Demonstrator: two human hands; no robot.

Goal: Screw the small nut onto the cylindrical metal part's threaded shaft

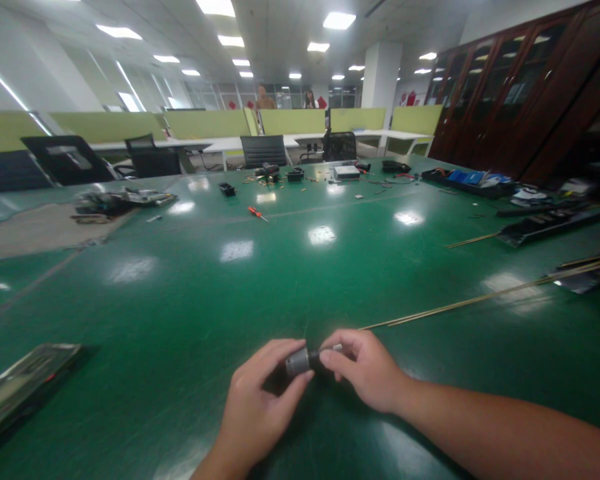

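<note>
A small grey metal cylinder (298, 361), like a little motor, is held low over the green table (190, 293) near its front edge. My left hand (257, 407) pinches it from the left with thumb and fingers. My right hand (365, 370) is closed on its dark right end, fingers curled round it. A thin brass rod (480, 300) lies on the table and runs from near my right hand toward the far right.
A flat dark tray (20, 387) lies at the near left. A red-handled screwdriver (256, 213), small parts and boxes are scattered at the far side. Black panels (545, 227) and more rods sit at the right. Office chairs (153, 157) and green partitions stand behind.
</note>
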